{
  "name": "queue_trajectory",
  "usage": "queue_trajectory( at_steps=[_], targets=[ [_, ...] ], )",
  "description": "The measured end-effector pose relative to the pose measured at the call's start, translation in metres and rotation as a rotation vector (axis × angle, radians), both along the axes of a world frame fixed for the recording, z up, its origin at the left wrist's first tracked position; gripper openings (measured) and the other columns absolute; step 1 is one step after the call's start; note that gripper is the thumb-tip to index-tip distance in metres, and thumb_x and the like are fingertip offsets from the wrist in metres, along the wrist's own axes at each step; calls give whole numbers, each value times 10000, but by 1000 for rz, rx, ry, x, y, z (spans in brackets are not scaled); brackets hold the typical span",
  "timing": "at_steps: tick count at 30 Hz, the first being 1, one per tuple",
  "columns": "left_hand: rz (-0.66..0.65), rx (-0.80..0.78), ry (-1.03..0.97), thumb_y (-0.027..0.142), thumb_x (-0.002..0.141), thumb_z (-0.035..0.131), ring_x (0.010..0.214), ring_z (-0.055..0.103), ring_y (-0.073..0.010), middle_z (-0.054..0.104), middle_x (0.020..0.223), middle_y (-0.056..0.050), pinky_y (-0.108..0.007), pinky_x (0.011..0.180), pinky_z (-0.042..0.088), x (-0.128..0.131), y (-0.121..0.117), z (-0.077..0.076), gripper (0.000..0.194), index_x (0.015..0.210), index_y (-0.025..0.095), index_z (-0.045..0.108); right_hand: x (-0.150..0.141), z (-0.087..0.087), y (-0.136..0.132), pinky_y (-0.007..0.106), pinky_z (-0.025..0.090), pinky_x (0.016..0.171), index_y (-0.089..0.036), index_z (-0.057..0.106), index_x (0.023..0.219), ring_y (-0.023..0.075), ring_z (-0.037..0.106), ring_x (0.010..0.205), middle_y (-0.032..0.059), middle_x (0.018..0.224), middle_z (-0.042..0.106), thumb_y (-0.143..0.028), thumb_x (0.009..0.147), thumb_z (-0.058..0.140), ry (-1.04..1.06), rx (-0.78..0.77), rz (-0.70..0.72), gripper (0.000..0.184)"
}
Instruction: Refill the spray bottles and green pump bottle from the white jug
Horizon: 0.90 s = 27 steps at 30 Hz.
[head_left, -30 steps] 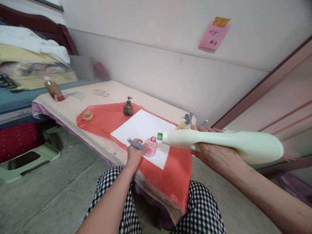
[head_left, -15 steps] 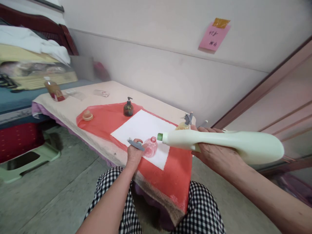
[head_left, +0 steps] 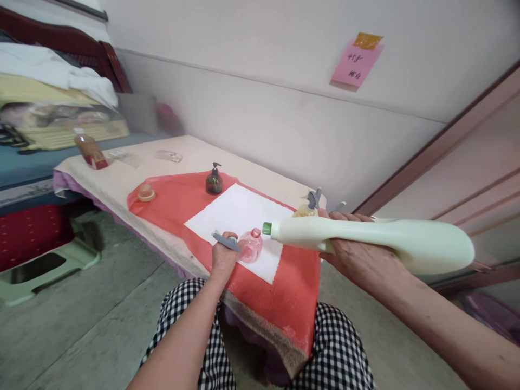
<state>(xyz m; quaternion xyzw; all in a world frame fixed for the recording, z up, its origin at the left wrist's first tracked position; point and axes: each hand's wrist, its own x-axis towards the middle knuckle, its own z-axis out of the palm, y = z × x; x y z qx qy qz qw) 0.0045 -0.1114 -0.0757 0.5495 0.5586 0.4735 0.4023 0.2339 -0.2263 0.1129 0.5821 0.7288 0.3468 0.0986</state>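
Observation:
My right hand (head_left: 349, 244) grips a large pale green jug-like bottle (head_left: 422, 241) by its handle. The bottle lies nearly level, its uncapped green spout close to the mouth of a small clear pink bottle (head_left: 251, 247). That pink bottle stands open on a white sheet (head_left: 227, 214) with a scalloped edge. Closed around a grey pump top (head_left: 226, 240), my left hand (head_left: 224, 257) is right beside the pink bottle; whether its fingertips touch the bottle I cannot tell. No liquid stream is visible between the two mouths.
Under the sheet lies red plastic (head_left: 162, 214) on a cloth-covered table (head_left: 134, 181). A dark pump bottle (head_left: 214, 181), a peach-coloured cap-like piece (head_left: 146, 193) and a yellowish pump bottle (head_left: 305, 210) are nearby. Farther left stands an amber bottle (head_left: 89, 149); a stool (head_left: 52, 276) is on the floor.

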Motion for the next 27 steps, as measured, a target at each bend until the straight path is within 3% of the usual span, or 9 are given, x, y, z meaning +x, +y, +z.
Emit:
queue_trajectory(
  at_steps=[17,23,27],
  targets=[
    [7,-15,10,365,652,712,614,560,-174,624,650,27,-289,604,401,1,2,-3,201,786,240,630,-5,3,0,460,445,846,-70,399,1387,323,552,958,166,1065,612,-289,909,456,-17,-26,-44,529],
    [1,-3,8,365,661,709,611,554,-160,609,646,36,-278,602,397,0,1,-2,196,786,235,630,-2,-1,2,463,451,827,-115,318,1441,330,556,956,151,1049,620,-276,874,464,-4,-6,-17,608],
    [-1,0,-6,369,670,705,613,550,-155,603,650,38,-276,601,398,0,2,-4,196,788,233,629,-2,-2,2,450,456,824,-75,322,1433,334,557,963,167,1090,616,-239,849,478,-24,2,-8,626]
  ],
)
